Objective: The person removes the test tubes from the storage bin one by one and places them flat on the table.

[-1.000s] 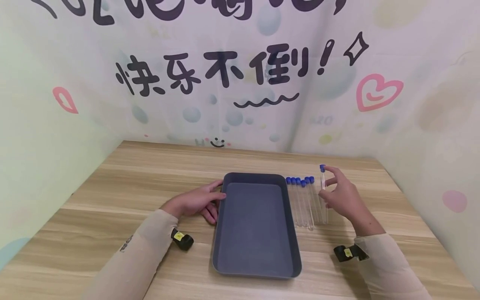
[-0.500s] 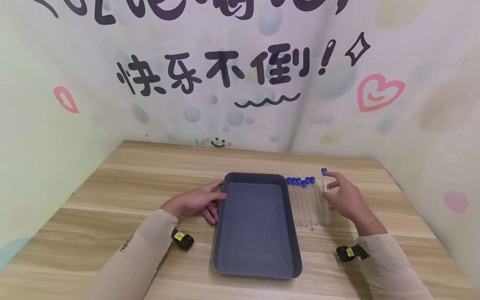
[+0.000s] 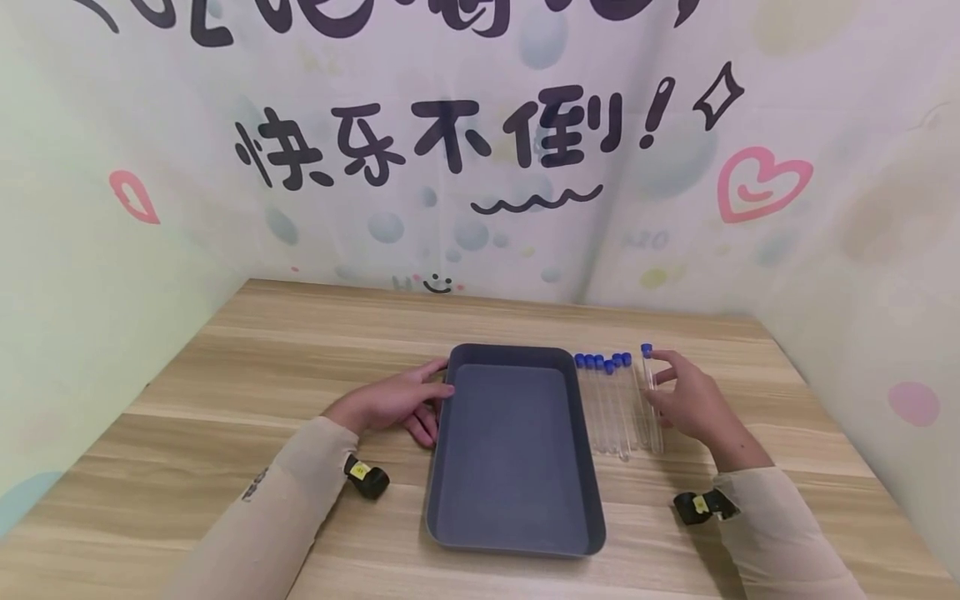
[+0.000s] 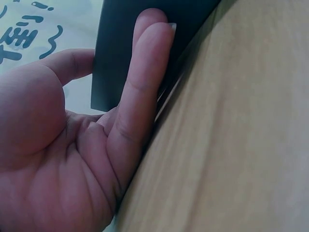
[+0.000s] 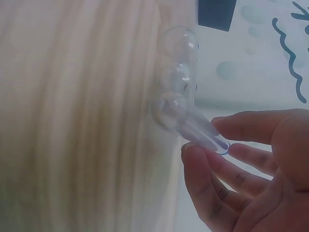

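One blue-capped tube (image 3: 649, 392), rightmost beside the tray (image 3: 517, 533), sits pinched between my right hand's (image 3: 693, 404) curled fingers (image 5: 207, 179), seemingly touching the table (image 3: 225, 392). My left hand (image 3: 390, 404) presses straight fingers (image 4: 145, 72) against the tray's left wall.

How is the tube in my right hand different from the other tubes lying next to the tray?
The tube in the right hand is pinched between thumb and fingers of the right hand; the other tubes lie untouched on the table. The held tube sits apart, farthest from the tray, while the others lie bunched side by side. Its cap reaches slightly farther back than theirs. All are clear with blue caps pointing away from the person.
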A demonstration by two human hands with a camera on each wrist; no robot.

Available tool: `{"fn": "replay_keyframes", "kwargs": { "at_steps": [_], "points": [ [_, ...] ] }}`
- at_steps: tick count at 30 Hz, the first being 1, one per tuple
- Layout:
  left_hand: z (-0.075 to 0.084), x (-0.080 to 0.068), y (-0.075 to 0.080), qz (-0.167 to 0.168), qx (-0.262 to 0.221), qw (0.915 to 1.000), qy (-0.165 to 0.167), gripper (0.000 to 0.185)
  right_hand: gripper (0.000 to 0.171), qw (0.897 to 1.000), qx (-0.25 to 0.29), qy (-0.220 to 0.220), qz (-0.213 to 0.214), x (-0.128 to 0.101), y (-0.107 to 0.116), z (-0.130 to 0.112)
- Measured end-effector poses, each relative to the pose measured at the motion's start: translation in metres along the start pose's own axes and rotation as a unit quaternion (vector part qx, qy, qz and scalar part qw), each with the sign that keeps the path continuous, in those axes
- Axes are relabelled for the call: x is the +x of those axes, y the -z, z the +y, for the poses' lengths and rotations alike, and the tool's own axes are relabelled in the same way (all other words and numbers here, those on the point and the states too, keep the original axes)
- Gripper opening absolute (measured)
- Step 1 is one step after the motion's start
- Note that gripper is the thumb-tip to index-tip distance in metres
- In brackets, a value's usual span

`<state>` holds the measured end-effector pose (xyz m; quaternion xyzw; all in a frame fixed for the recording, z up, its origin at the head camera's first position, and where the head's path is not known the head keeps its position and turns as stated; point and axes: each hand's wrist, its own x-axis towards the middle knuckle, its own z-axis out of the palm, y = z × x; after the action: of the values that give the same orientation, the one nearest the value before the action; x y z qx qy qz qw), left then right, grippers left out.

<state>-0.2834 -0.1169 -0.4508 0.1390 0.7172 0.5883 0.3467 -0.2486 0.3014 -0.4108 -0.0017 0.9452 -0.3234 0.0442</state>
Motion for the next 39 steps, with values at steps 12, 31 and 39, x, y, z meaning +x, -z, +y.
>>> {"fn": "replay_keyframes", "kwargs": {
  "at_steps": [12, 31, 39],
  "points": [
    [0.0007, -0.0005, -0.0005, 0.006, 0.0, 1.0, 0.003, 0.066, 0.064, 1.0, -0.013, -0.007, -0.008, 0.0008, -0.0032, 0.0035],
    [-0.001, 0.001, 0.0014, 0.004, 0.0, 1.0, 0.003, 0.069, 0.059, 0.998, -0.042, -0.005, -0.037, 0.0001, -0.0025, 0.006],
    [-0.0014, 0.0013, 0.0014, 0.004, 0.001, 1.0, 0.003, 0.068, 0.054, 0.997, -0.061, 0.0, -0.038, 0.0007, -0.0035, 0.0064]
  ]
}}
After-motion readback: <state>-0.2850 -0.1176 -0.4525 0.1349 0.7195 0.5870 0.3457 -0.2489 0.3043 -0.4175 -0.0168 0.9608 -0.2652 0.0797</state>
